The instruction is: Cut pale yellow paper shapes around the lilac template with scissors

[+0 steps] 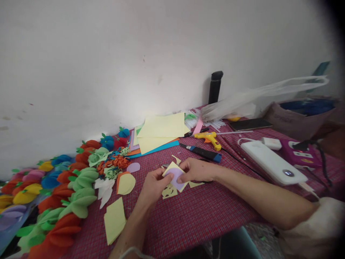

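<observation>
Between both hands is a pale yellow square [172, 167] of felt or paper with a lilac disc [176, 176] lying on it. My left hand [154, 186] pinches the left side, its thumb on the disc. On the right side, my right hand [196, 169] grips the same pieces with thumb and fingers. Cut yellow scraps [169, 191] lie on the cloth just below. Left of the hands are a stack of yellow round pieces [126, 184], another lilac piece [133, 167] and a stack of yellow squares [115, 220]. Part of a dark tool behind the held pieces is mostly hidden.
Colourful felt fruit shapes [81, 194] crowd the left. Large yellow sheets [161, 126] lie at the back. A blue-black utility knife [205, 153], yellow glue gun [208, 138], white power bank [272, 162], purple power socket [302, 154], phone [250, 124] and black bottle [215, 88] stand right.
</observation>
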The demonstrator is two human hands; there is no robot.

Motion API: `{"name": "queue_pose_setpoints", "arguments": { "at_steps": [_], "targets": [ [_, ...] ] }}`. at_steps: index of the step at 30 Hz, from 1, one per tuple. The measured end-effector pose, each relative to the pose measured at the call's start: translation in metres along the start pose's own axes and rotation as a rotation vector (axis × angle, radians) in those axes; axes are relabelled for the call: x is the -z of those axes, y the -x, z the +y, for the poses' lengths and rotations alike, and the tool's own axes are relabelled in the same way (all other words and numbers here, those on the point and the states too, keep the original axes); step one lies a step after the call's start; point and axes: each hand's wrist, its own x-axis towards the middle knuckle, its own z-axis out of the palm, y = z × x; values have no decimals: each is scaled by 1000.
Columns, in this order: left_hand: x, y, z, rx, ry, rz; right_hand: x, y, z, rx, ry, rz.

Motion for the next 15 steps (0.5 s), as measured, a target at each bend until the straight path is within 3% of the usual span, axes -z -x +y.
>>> {"name": "queue_pose_setpoints", "arguments": {
  "at_steps": [6,10,15],
  "targets": [
    [1,-1,-6,-116,24,45,0,-1,-2,43,-40,81],
    [-2,-1,-7,-177,192,168,-5,-4,-6,155,-220,220],
    [-10,0,-6,-220,331,242,-12,-7,-5,146,-244,308]
  ]
}}
